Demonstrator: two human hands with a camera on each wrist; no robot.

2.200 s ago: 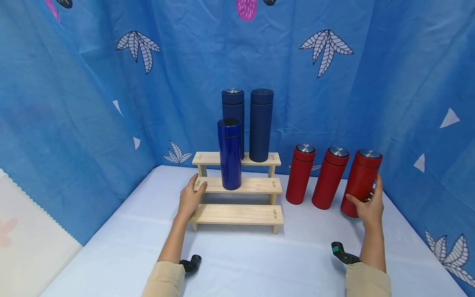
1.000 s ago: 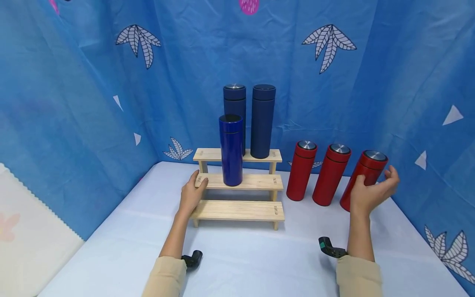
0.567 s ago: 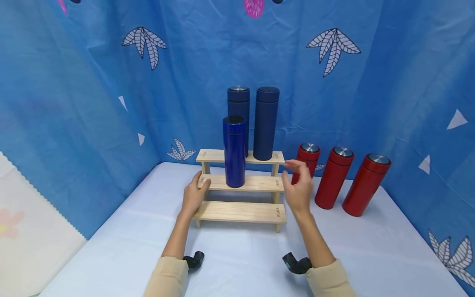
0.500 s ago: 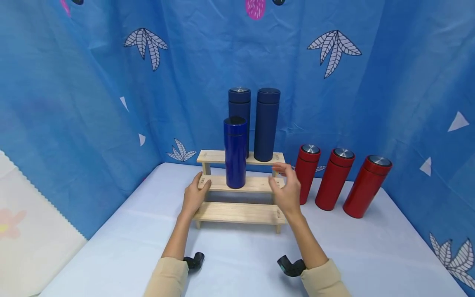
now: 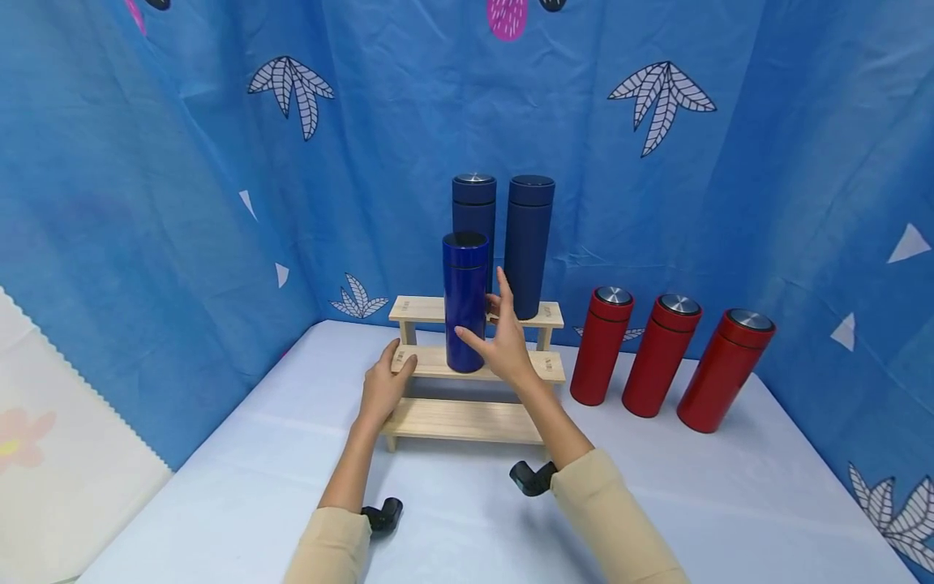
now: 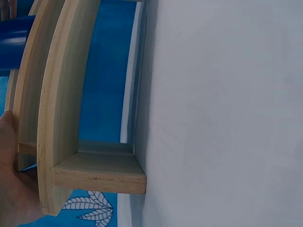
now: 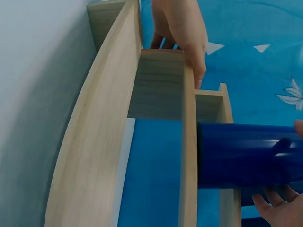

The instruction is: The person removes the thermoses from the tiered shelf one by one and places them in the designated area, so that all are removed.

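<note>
A glossy dark-blue thermos (image 5: 464,300) stands upright on the middle tier of a three-tier wooden stand (image 5: 467,418). My right hand (image 5: 508,345) is at its right side, thumb across the front and fingers spread. In the right wrist view, the fingertips (image 7: 272,196) lie close to the thermos; firm contact cannot be made out. My left hand (image 5: 383,389) grips the left end of the middle tier, also seen in the left wrist view, where its hand (image 6: 16,184) is partly hidden by the planks.
Two matte navy thermoses (image 5: 529,243) stand on the top tier, one partly behind the glossy one. Three red thermoses (image 5: 602,349) stand on the white table (image 5: 292,454) right of the stand. Blue curtains (image 5: 409,122) enclose the back and sides.
My right hand has left the rightmost red thermos and moved left across to the glossy blue thermos. My left hand stays on the stand. The view has shifted slightly.
</note>
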